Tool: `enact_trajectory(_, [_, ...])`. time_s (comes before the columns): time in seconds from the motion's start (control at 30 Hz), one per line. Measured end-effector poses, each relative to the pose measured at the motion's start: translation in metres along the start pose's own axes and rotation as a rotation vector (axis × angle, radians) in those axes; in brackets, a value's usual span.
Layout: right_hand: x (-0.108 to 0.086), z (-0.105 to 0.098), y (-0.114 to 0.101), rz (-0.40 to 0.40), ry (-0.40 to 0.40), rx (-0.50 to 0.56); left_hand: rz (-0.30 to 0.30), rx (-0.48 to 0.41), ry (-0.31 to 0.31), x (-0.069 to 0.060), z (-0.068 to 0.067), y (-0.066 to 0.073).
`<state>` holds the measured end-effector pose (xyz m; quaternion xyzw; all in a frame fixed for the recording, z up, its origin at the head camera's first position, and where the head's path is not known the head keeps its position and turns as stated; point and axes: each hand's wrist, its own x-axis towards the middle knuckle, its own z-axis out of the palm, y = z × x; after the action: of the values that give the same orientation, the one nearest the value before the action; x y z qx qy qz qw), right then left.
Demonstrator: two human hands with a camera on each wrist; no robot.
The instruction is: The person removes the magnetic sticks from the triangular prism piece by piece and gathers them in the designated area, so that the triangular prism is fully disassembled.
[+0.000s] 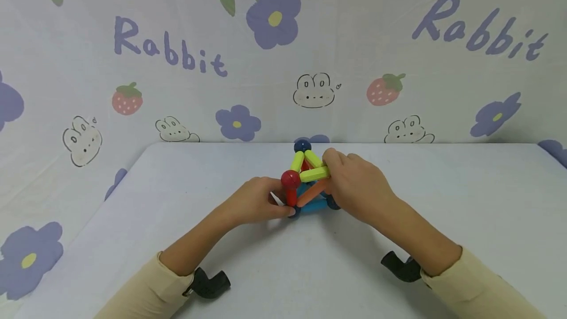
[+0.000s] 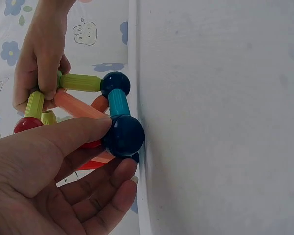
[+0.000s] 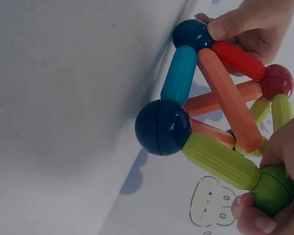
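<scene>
Flowered cloth hangs behind. At frame centre, the stick toy narrows toward the top; left hand pinches its blue ball, right hand, hiding one corner, grips its green ball.

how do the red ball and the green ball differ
The right hand grips the green ball; no fingers wrap round the red ball.
A red rod joins the red ball to one blue ball; a lime rod joins the green ball to another blue ball.
Both the red and green balls are round parts of one structure.
</scene>
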<state>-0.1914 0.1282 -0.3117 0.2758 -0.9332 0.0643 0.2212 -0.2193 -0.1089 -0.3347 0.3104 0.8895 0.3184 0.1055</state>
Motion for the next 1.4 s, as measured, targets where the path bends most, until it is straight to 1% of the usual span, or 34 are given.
enact_trajectory(0.17, [0.001,0.000,0.006,0.014,-0.028,0.040,-0.003,-0.009,-0.001,0.000,0.000,0.000])
enact_trajectory(0.23, [0.002,0.000,0.008,0.027,-0.032,0.072,-0.008,-0.011,-0.003,0.000,0.000,0.000])
enact_trajectory(0.33, [0.002,0.000,0.010,0.069,-0.028,0.139,-0.018,-0.009,-0.003,-0.001,0.000,0.000])
enact_trajectory(0.4, [0.002,-0.001,0.011,0.088,-0.009,0.173,-0.017,-0.011,-0.004,-0.001,0.000,0.001])
enact_trajectory(0.47, [0.003,-0.002,0.012,0.095,0.027,0.194,-0.019,-0.010,-0.002,-0.002,0.000,0.001])
enact_trajectory(0.6, [0.003,-0.005,0.017,0.087,0.108,0.215,-0.026,-0.005,0.005,-0.003,0.001,0.002])
enact_trajectory(0.7, [0.004,-0.006,0.025,0.091,0.134,0.255,-0.026,-0.003,0.007,-0.003,0.001,0.002])
enact_trajectory(0.8, [0.005,-0.007,0.035,0.109,0.114,0.338,-0.025,-0.005,0.004,-0.004,0.001,0.001])
enact_trajectory(0.9, [0.006,-0.007,0.048,0.126,0.067,0.473,-0.023,-0.014,0.000,-0.004,0.001,0.001])
enact_trajectory(1.0, [0.005,-0.008,0.060,0.126,0.021,0.614,-0.020,-0.015,0.000,-0.003,0.001,0.001])
enact_trajectory(1.07, [0.004,-0.009,0.067,0.130,-0.008,0.661,-0.018,-0.012,0.001,-0.002,0.001,0.002])
enact_trajectory(1.13, [0.003,-0.010,0.072,0.141,-0.023,0.670,-0.015,-0.006,0.003,-0.001,0.001,0.002])
enact_trajectory(1.17, [0.002,-0.011,0.074,0.146,-0.019,0.657,-0.014,-0.005,0.004,-0.001,0.001,0.002])
enact_trajectory(1.3, [0.003,-0.005,0.084,0.135,0.058,0.589,-0.024,-0.006,0.001,0.000,0.002,0.001])
enact_trajectory(1.37, [0.005,0.001,0.089,0.134,0.095,0.574,-0.030,-0.008,0.001,-0.001,0.001,0.001])
enact_trajectory(1.4, [0.006,0.004,0.092,0.143,0.098,0.576,-0.031,-0.008,0.002,-0.001,0.001,0.000])
